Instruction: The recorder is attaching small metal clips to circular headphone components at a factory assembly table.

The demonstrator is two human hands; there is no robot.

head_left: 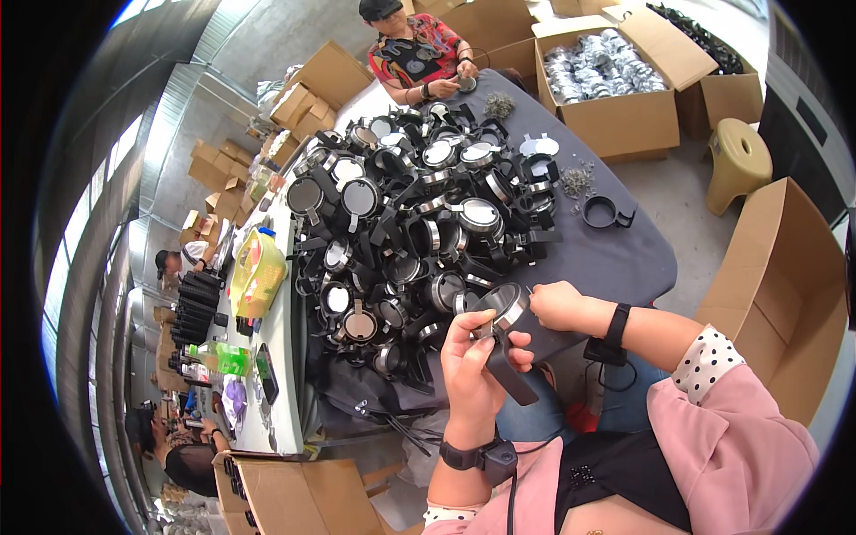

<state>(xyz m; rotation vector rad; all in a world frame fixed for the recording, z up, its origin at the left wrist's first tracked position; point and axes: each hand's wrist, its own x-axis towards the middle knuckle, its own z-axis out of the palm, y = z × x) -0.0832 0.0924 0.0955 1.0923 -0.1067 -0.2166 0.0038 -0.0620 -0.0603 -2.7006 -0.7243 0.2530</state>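
My left hand point(473, 366) is wrapped round a lid with a handle point(506, 308), a round dark top with a silver metal band and a black handle pointing down toward me. Against the far side of its band, my right hand point(563, 308) is closed with the fingertips pinched together. A thin bit shows at those fingertips, too small to name. Just beyond my hands, a large heap of similar lids with black handles point(428, 227) covers the left and middle of the grey-covered table point(615, 276).
On the table lie a black ring with handle point(600, 212), small metal pieces point(578, 182) and flat silver discs point(539, 146). A co-worker point(419, 58) sits at the far end. Cartons point(615, 125) and a stool point(740, 160) stand right; an open carton point(776, 294) is beside my right arm.
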